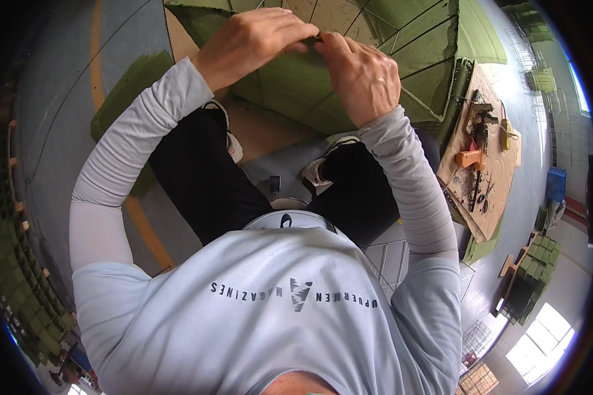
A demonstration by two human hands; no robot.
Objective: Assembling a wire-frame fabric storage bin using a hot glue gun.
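Observation:
My left hand [260, 41] and my right hand [364, 76] meet at the top of the view, over a large green fabric-covered piece [277, 95]. Thin dark wires [428, 31] cross its inner side like a grid. Both hands have their fingers bent and closed, thumbs and fingertips almost touching. A small dark bit shows between the fingertips; what it is, I cannot make out. Behind my hands, part of the green piece's edge is hidden.
To the right, a brown board [497, 187] carries an orange-handled tool [469, 158], scissors [482, 201] and a yellow object [507, 135]. Brown sheet [263, 125] lies under the green piece, between my shoes. Stacks of green pieces [537, 266] stand farther right, others along the left rim.

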